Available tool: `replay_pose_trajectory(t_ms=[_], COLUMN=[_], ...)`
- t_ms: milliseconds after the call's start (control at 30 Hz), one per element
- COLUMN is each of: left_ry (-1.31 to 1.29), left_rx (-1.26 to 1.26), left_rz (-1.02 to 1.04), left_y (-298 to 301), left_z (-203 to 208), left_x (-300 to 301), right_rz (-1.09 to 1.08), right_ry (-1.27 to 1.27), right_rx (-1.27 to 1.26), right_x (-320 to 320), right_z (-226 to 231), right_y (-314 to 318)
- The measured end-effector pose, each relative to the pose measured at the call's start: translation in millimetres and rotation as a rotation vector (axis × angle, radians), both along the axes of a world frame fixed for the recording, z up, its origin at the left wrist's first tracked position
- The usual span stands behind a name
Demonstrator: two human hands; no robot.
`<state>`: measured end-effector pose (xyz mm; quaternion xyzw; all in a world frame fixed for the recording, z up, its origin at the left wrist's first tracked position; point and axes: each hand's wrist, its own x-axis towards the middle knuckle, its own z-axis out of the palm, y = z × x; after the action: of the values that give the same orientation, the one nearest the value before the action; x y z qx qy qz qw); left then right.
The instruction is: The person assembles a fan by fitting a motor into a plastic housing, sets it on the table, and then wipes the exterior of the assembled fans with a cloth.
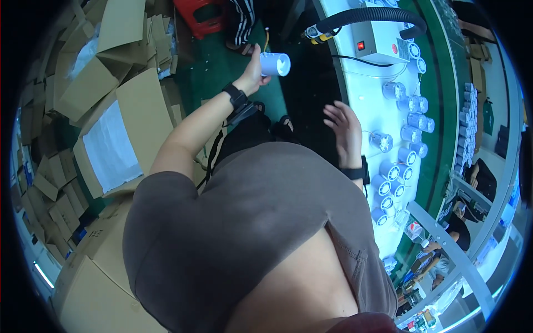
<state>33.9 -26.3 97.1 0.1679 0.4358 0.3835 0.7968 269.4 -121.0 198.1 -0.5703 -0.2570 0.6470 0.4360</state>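
My left hand [254, 75] is stretched out over the floor and grips a small cylindrical fan [273, 64] in a pale housing. Thin coloured wires stick up from the fan's side, and its round end faces right. Fingers of my right hand [344, 129] are spread beside the table's near edge, with nothing in them. Closest to that hand on the white table [363, 105] is a single fan [382, 141] lying apart from the others. Several more fans [411, 133] of the same kind lie in loose rows along the table.
A grey box-shaped machine [383, 41] with a red switch and a black flexible hose [366, 15] stands at the table's far end. On my left is an open carton [119, 144] with a white sheet in it, among piled cardboard. A red stool [200, 19] and a person's leg [242, 22] are ahead.
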Motion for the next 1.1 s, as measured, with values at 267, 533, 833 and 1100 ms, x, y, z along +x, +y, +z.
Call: replay_pose_trajectory(t_ms=[267,533,833,1100], left_ry=[0.867,1.272,1.334,1.299], left_rx=[0.109,0.462,0.971,0.738], left_rz=[0.261,0.058,0.065,0.214], left_y=[58.4,62.1,31.1,19.8], left_z=[-99.4,-47.5,-30.2,-39.1], left_x=[36.0,59.0,35.8,-30.3], right_rz=[-0.164,-0.185,-0.07,0.35], right_ry=[0.037,0.092,-0.237,-1.001], right_rx=[-0.121,-0.014,0.597,1.258], right_x=[45.4,78.1,112.2,71.9], right_z=[6.7,24.2,144.2,300.9], right_y=[-45.7,-36.6,44.8,208.8])
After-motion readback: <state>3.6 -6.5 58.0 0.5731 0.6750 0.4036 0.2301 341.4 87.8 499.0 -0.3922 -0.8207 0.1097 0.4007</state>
